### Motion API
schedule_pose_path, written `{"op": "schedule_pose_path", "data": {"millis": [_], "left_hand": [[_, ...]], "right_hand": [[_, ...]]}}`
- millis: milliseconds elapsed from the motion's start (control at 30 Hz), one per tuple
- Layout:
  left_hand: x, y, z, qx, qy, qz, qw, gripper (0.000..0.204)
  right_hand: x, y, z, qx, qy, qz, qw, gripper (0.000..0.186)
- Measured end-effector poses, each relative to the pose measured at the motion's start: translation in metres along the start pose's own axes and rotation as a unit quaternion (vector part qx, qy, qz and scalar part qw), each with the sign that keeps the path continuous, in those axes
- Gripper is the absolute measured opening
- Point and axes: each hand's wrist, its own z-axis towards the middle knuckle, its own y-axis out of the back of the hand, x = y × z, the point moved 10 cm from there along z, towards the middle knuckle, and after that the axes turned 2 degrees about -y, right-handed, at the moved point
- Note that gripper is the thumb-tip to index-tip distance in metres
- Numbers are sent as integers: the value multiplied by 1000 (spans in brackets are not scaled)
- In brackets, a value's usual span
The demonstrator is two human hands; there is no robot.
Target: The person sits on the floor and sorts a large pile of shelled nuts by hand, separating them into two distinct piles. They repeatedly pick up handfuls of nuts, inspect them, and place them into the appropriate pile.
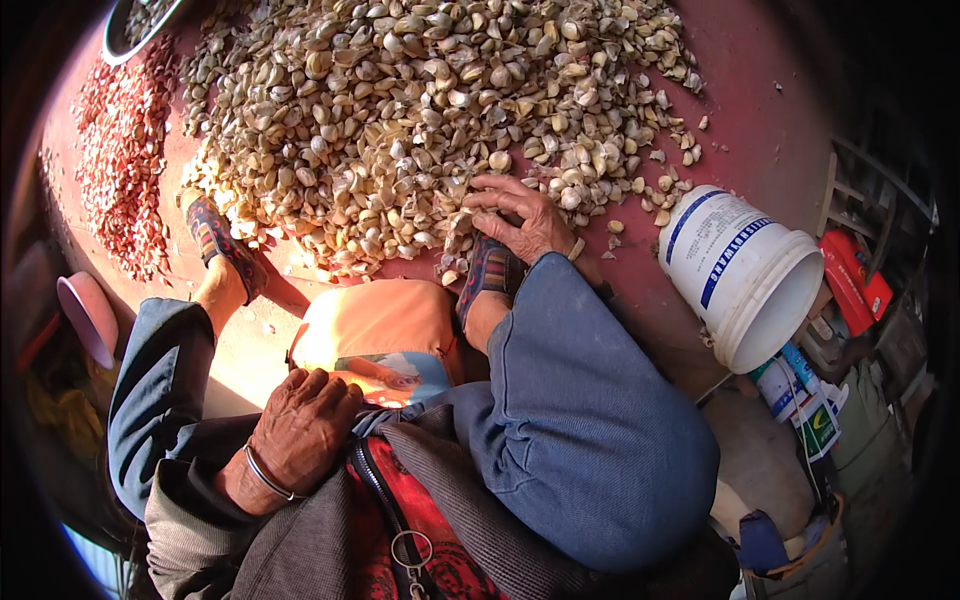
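The fingers [497,205] of the right hand [520,220] are bent and pinch at pale shells on the near edge of a big heap of shells [420,110]. It is too small to tell if one shell sits tight between them. The left hand [305,425] lies in the lap, fingers curled loosely, holding nothing. A thin metal bangle [265,475] goes round that wrist.

There is one big heap, with far too many shells to count. They are pale, dry and curved, some like little cups. The heap lies right under the right fingertips and spreads away from the person over the red floor [760,90]. One smaller patch of reddish bits [125,160] lies to the left, just beside the heap.

Two feet in patterned cloth shoes show: the left shoe [222,245] and the right shoe [487,272], both touching the heap's edge. One orange cloth bag [375,330] sits between the knees. One white plastic bucket [745,275], smooth and round, lies on its side to the right, near the heap.
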Motion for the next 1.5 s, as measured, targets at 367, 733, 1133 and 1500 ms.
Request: {"op": "schedule_pose_path", "data": {"millis": [367, 733, 1133, 1500], "left_hand": [[-3, 0, 10, 8, 0, -17, 1000, 21], [3, 2, 6, 5, 24, 0, 1000, 33], [0, 4, 9, 11, 15, -4, 1000, 37], [3, 3, 12, 19, 18, -13, 1000, 36]], "right_hand": [[16, 47, 92, -229, 92, -391, 887, 44], [-8, 15, -7, -97, 3, -235, 967, 23], [-78, 125, -96, -441, -101, 44, 891, 17], [-214, 211, -174, -453, -328, -177, 810, 38]]}}
